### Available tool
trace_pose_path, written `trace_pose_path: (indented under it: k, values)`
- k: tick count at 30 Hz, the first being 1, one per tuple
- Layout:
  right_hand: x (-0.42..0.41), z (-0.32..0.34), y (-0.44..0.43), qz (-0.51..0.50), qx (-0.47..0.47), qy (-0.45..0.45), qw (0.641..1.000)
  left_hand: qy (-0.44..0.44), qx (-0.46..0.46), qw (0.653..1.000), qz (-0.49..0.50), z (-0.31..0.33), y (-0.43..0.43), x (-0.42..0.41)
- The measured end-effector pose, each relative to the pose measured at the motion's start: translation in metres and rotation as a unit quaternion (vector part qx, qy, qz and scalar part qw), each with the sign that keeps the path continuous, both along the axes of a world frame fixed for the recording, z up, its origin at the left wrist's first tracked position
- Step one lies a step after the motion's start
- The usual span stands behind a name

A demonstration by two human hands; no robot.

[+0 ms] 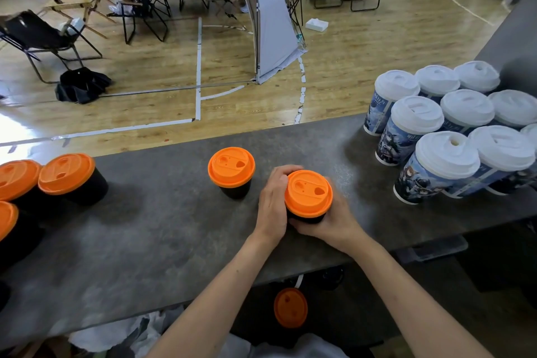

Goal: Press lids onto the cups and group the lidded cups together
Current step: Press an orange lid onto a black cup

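Observation:
A black cup with an orange lid [308, 193] stands on the grey counter [162, 235] just right of centre. My left hand [271, 206] wraps its left side and my right hand [334, 219] cups its right side and base. The lid sits on the cup's rim. A second black cup with an orange lid [231, 170] stands free a little to the left and farther back. Three more orange-lidded black cups [68, 176] are grouped at the counter's left end.
Several tall printed cups with white lids [447, 154] crowd the counter's right end. One orange lid [290, 311] lies below the counter's near edge. Beyond the far edge are a wooden floor, folding chairs and a seated person.

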State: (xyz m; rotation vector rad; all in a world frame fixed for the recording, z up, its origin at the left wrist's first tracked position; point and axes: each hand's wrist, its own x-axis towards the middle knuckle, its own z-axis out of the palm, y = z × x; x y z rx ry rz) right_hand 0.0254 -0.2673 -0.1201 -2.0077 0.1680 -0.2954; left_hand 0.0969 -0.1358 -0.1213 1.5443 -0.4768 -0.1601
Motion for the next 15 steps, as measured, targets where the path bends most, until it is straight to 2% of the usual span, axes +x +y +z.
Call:
trace_pose_path:
  k: [4, 11, 15]
  values:
    - [0.001, 0.0026, -0.0009, 0.029, 0.004, 0.005, 1.0, 0.004, -0.004, 1.0, -0.005, 0.0002, 0.001, 0.0012]
    - [-0.0015, 0.0027, 0.0035, -0.016, 0.012, -0.008, 1.0, 0.0, 0.0, 1.0, 0.01, -0.0015, -0.0008, 0.0004]
    - [0.0, 0.001, -0.003, 0.018, 0.001, 0.013, 1.0, 0.001, -0.004, 1.0, 0.007, -0.0012, -0.0008, 0.001]
